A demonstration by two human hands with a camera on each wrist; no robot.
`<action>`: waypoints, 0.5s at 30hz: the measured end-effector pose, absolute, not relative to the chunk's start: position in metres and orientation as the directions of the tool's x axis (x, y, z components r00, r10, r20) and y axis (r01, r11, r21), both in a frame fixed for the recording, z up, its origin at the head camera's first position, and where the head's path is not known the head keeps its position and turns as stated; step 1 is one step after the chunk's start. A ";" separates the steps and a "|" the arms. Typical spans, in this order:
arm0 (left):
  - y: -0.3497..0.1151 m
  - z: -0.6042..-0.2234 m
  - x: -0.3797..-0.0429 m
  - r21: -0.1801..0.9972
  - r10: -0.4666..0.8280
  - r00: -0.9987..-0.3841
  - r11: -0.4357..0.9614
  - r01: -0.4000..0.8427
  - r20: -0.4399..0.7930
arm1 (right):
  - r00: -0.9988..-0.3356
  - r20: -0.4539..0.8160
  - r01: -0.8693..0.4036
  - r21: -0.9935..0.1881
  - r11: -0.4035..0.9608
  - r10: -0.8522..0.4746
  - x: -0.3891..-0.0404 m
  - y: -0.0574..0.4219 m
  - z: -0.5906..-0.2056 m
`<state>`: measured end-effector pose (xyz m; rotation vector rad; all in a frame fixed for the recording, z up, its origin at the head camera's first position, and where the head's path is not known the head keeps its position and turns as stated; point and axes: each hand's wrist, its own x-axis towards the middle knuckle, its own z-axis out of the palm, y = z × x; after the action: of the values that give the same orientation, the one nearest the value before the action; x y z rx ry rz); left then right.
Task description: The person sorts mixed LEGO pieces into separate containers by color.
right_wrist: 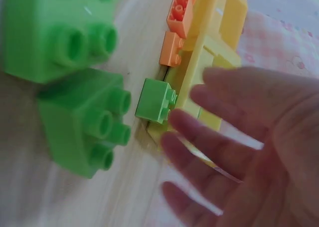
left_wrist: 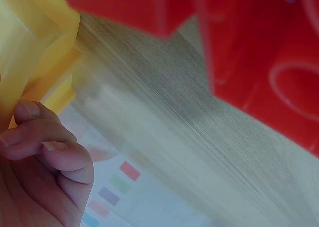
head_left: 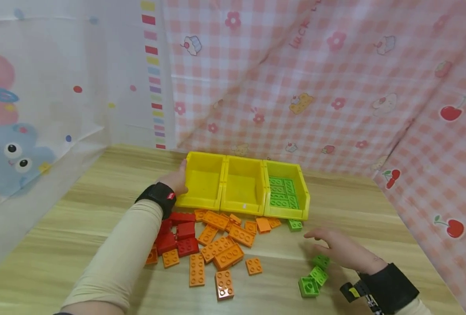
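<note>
My left hand point(head_left: 175, 180) grips the left side of a yellow three-compartment bin point(head_left: 206, 204); in the left wrist view its curled fingers point(left_wrist: 62, 154) are against the yellow wall. Flat green bricks point(head_left: 283, 192) fill the floor of the right compartment. To the right, my right hand point(head_left: 347, 253) hovers with extended, spread fingers and holds nothing. Just below it lie three green bricks point(head_left: 309, 287), one partly in its shadow. Another green brick point(right_wrist: 153, 100) sits against the bin's front right corner, near the right fingertips.
Many orange bricks point(head_left: 228, 257) are scattered in front of the bin. Red bricks point(head_left: 187, 247) are heaped beside and under the left forearm, which hides some. Patterned cloth walls point(head_left: 280, 87) close off the back and both sides of the wooden table point(head_left: 280, 284).
</note>
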<state>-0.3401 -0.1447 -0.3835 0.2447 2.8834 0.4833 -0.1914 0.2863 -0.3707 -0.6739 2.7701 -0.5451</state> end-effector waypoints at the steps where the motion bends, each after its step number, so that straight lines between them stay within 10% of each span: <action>1: -0.145 -0.382 -0.340 0.341 0.194 -0.964 0.932 0.124 -0.180 | -0.863 -0.160 -0.383 -0.410 0.827 -0.479 -0.188 0.287 -0.371; 15: -0.144 -0.389 -0.343 0.333 0.174 -0.971 0.936 0.111 -0.166 | -0.921 -0.184 -0.303 -0.213 0.929 -0.342 -0.172 0.284 -0.389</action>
<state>-0.3428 -0.1440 -0.3885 0.2159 2.8998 0.4827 -0.1720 0.2841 -0.3891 -0.4856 2.8686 -0.2662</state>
